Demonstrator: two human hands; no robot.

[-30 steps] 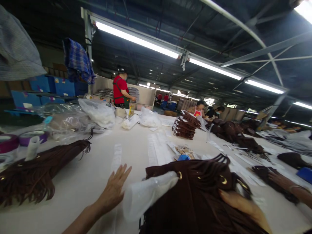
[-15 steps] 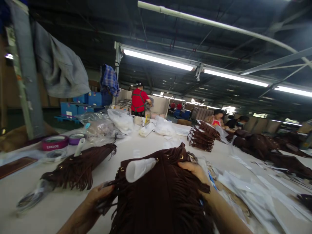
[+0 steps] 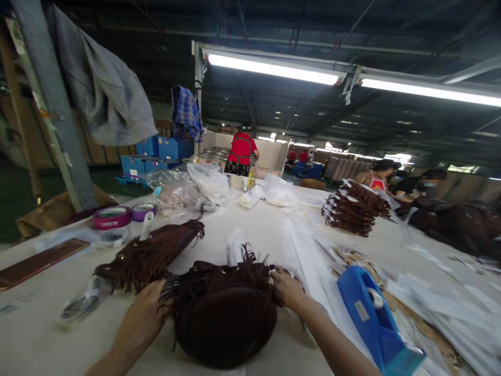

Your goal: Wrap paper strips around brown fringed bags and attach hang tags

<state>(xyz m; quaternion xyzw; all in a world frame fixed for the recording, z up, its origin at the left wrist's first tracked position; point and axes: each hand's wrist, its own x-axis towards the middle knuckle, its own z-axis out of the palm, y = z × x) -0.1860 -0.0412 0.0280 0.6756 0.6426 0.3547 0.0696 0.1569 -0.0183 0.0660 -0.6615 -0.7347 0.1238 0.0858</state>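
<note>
A dark brown fringed bag (image 3: 227,324) lies on the table in front of me, its rounded, smooth bottom turned toward me. White wrapping (image 3: 235,250) pokes up behind its far edge, where small metal eyelets show. My left hand (image 3: 146,308) grips the bag's left side by the fringe, fingers closed. On the right, my right hand (image 3: 287,287) is closed on the bag's upper corner; its fingertips are partly hidden. Left of the bag lies another brown fringed bag (image 3: 156,250) with a white roll sticking out of it.
A blue tape dispenser (image 3: 364,308) stands at the right, near loose white sheets. Purple tape rolls (image 3: 112,218), a brown flat case (image 3: 39,261) and clear plastic bags (image 3: 207,183) lie left and behind. A stack of fringed pieces (image 3: 352,206) sits back right. Co-workers are farther off.
The bag has tipped over, so its bottom now faces me instead of its fringed front. Both hands stayed on it. My view shifted, bringing the blue tape dispenser into sight.
</note>
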